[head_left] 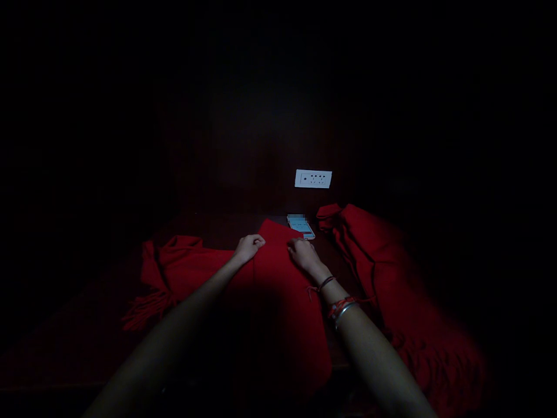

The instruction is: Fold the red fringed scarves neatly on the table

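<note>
Most of the scene is lost in darkness; only the middle is lit. A red scarf [278, 302] lies spread on a dark bench [226, 229], its near end fading into shadow. The left hand [249, 247] and right hand [303, 253] rest on its far edge, fingers curled together gripping the cloth. Just beyond lies a phone [301, 226], partly blurred. A second red scarf [391, 278] lies to the right, apart. A white wall socket [313, 179] sits above. Fringe [145, 310] trails left.
</note>
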Available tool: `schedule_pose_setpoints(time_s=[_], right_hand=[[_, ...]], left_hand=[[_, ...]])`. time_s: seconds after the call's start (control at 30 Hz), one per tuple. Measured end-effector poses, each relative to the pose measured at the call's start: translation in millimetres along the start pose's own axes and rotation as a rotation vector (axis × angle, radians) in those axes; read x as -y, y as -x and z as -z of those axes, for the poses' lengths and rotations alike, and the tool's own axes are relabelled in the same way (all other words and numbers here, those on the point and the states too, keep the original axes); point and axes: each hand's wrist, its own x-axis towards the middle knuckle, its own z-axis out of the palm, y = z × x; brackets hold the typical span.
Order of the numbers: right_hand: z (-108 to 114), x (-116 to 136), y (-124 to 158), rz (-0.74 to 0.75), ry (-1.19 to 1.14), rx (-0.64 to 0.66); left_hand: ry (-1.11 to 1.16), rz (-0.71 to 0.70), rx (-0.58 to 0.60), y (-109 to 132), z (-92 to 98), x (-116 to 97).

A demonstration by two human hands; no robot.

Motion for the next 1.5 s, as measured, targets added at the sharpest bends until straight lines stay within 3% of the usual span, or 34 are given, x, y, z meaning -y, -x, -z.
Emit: schedule_pose_setpoints(time_s=[0.1, 0.3, 0.53, 0.67, 0.73, 0.83, 0.9, 0.97, 1.1, 1.2, 1.33, 1.43, 1.5], right_hand=[[-11, -11, -4, 0.085, -0.005, -0.019], [-14, -18, -4, 0.120, -0.022, -0.114], [-15, -16, -3, 0.131, 0.015, -0.133], [-8, -9, 6, 0.119, 0.105, -0.229], [-5, -4, 12, 0.086, 0.110, -0.239], [-8, 1, 20, 0.020, 0.060, -0.026], [-15, 1, 23, -0.025, 0.025, 0.177], [-22, 0, 23, -0.048, 0.012, 0.258], [-26, -3, 25, -0.026, -0.018, 0.198], [-16, -2, 33, -0.030, -0.055, 0.126], [5, -3, 54, -0.208, -0.105, -0.008], [12, -7, 70, -0.305, -0.205, 0.094], [9, -9, 77, -0.280, -0.256, 0.134]], left_hand=[[0.068, 0.039, -0.061, -2, -2.1, 6], [0.034, -0.123, -0.116, -1, -4.0, 8], [-0.331, -0.134, -0.115, 2, -4.8, 9], [-0.548, -0.054, -0.233, 14, 0.2, -4], [-0.570, -0.081, -0.252, 22, 2.1, -13], [-0.533, -0.170, -0.038, 33, -1.4, -23], [-0.505, -0.156, 0.194, 40, -6.9, -24], [-0.492, -0.110, 0.325, 44, -12.2, -21], [-0.480, -0.084, 0.294, 47, -16.6, -13], [-0.462, -0.090, 0.254, 48, -15.6, -13], [-0.480, -0.092, 0.195, 51, -7.8, -22], [-0.512, -0.124, 0.139, 61, 4.1, -31], [-0.476, -0.189, 0.225, 73, 12.8, -35]])
